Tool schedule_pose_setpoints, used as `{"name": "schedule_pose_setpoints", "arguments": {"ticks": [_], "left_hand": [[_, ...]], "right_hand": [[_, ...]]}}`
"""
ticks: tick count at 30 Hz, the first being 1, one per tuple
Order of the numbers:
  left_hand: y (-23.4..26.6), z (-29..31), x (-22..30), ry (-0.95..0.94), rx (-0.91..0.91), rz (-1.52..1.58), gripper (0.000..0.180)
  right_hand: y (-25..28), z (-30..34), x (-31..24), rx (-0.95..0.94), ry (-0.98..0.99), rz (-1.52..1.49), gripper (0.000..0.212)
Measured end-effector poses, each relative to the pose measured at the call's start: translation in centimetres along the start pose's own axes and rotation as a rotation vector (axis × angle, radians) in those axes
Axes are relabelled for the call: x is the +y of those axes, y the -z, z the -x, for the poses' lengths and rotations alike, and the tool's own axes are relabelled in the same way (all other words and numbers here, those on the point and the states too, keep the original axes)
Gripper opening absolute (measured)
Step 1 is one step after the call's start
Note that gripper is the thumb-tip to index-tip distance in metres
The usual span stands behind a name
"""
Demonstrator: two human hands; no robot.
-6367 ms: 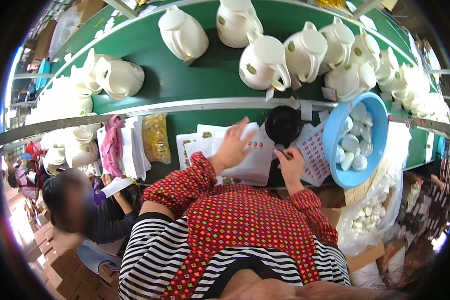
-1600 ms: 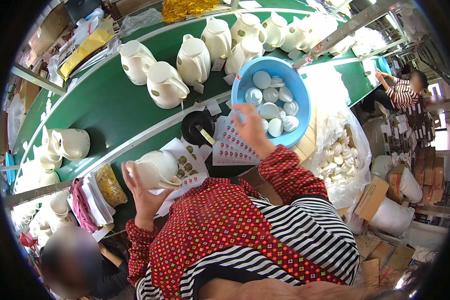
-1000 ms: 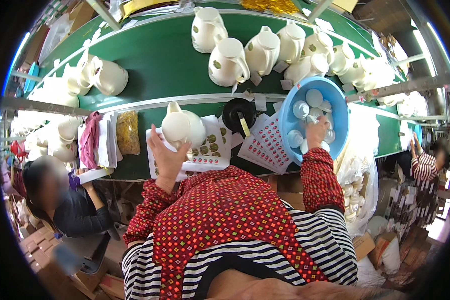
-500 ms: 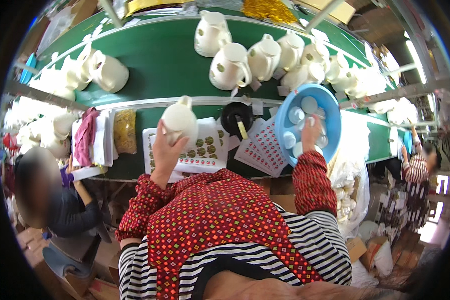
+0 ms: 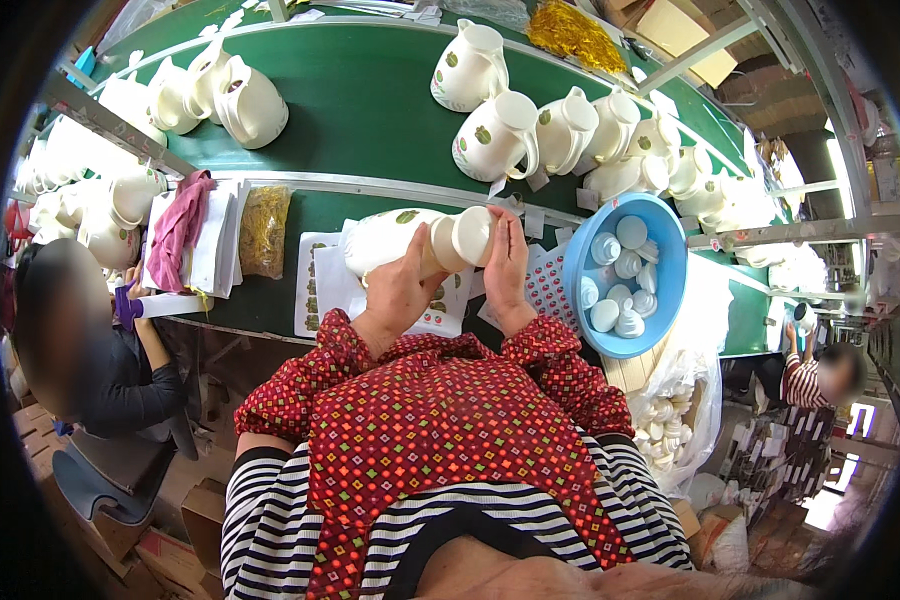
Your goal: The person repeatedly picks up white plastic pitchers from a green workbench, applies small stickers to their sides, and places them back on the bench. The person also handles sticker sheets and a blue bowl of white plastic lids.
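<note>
In front of my chest a cream-coloured jug [image 5: 378, 240] lies tilted on its side, its mouth end toward the right. The fingers of my left hand [image 5: 398, 295] are wrapped round it near the neck. At that end my right hand [image 5: 510, 262] grips a round cream lid [image 5: 472, 236], which sits against or very close to the mouth. Whether the lid is seated I cannot tell. A green printed motif shows on the jug's side. Under it lie sticker sheets [image 5: 315, 305], partly covered by my hands.
A blue basin [image 5: 573, 290] with several white lids [image 5: 604, 315] stands to the right, beside red-dotted sticker sheets [image 5: 545, 285]. Several finished-looking jugs [image 5: 490, 135] stand on the green conveyor [image 5: 355, 90]. At left are a pink cloth [image 5: 178, 235], a golden packet [image 5: 266, 232] and a seated person.
My right hand has come out of the basin with a lid and moved left to the jug. The jug has been tipped from upright onto its side, mouth toward the right.
</note>
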State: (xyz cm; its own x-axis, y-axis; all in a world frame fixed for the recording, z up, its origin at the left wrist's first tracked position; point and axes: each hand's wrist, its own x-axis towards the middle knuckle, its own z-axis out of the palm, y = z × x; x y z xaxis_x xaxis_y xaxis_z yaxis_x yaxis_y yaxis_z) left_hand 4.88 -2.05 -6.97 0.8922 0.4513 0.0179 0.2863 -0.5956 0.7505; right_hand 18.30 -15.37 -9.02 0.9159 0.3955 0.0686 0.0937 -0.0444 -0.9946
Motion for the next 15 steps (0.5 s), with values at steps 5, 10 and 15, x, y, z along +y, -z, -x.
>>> {"name": "schedule_pose_setpoints", "arguments": {"ticks": [5,10,15], "left_hand": [[0.3,-0.7,-0.6,-0.066,-0.012,-0.008,0.079],[0.8,-1.7,-1.6,-0.144,0.034,-0.016,0.07],[4.5,-8.7,-4.4,0.046,0.181,0.251,0.065]], "right_hand": [[0.5,-0.6,-0.2,-0.093,0.173,0.371,0.043],[-0.3,-0.8,-3.1,-0.215,0.088,0.606,0.078],[3.0,-0.2,-2.0,-0.078,-0.162,0.317,0.057]]}}
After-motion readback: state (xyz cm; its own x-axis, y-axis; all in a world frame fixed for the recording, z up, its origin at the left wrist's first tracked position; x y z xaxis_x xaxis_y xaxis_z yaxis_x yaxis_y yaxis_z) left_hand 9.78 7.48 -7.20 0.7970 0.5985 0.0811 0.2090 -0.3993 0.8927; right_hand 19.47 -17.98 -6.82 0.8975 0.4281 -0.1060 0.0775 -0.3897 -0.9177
